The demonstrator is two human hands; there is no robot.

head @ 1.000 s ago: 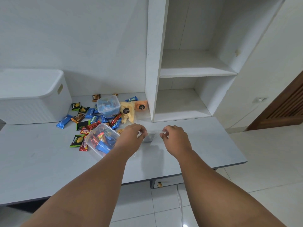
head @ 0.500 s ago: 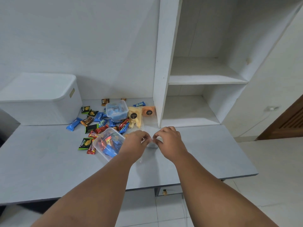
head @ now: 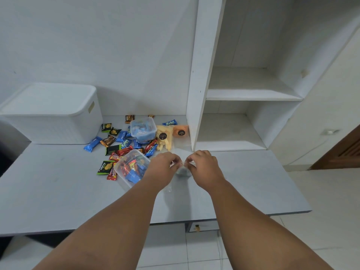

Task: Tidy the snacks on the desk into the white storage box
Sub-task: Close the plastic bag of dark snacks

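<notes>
My left hand [head: 162, 166] and my right hand [head: 202, 166] meet over the grey desk [head: 58, 191], both pinching a clear plastic bag [head: 183, 169] between their fingertips. Just left of my left hand lies a clear tub [head: 130, 167] of wrapped snacks. Behind it, several loose snack packets [head: 115, 142] are scattered around a second clear tub [head: 143, 129] with blue packets. A yellow chips bag [head: 164, 138] and an orange bag [head: 180, 131] lie by the shelf upright. The white storage box [head: 52, 114] stands lidded at the back left.
A white shelf unit [head: 251, 94] with two open compartments rises at the desk's back right. The desk's front edge runs below my forearms, with a small drawer knob [head: 197, 228] under it. Tiled floor and a brown door [head: 348, 151] lie to the right.
My hands came closer together on the clear bag, from spread apart to almost touching. The view tilted so the desk and shelf sit lower in frame.
</notes>
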